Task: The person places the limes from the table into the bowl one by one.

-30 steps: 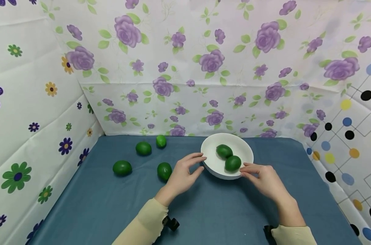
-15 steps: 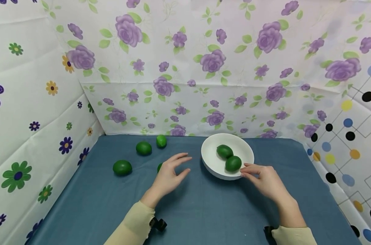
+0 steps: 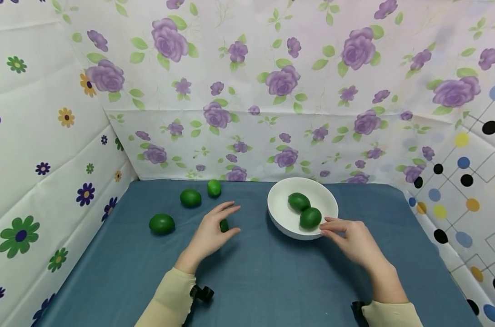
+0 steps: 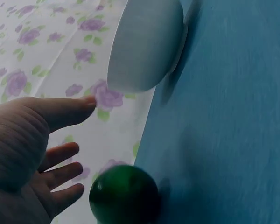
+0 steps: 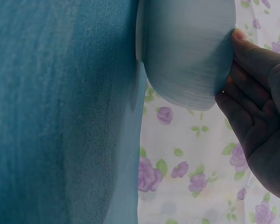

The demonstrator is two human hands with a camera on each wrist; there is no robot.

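Observation:
A white bowl (image 3: 281, 218) stands on the blue cloth, with two green limes (image 3: 299, 201) lying inside it. At its near right rim, my right hand (image 3: 351, 238) holds the edge with thumb and fingertips; the right wrist view has the thumb (image 5: 252, 49) right at the rim. My left hand (image 3: 208, 236) is spread over another lime (image 3: 224, 225), thumb and fingers apart, and hides most of it in the head view. From the left wrist this lime (image 4: 124, 195) shows on the cloth, just beyond the fingertips.
Farther left on the cloth (image 3: 247, 281) lie more limes: one (image 3: 162, 224) nearest the left side, one (image 3: 190, 198) behind it and a smaller one (image 3: 214, 188) near the back. A flowered curtain (image 3: 247, 91) rises behind, and patterned sheets flank both sides.
My left hand has left the bowl's left rim and moved left to the nearest lime, its fingers staying spread. The right hand keeps its place on the rim; bowl and limes have not moved.

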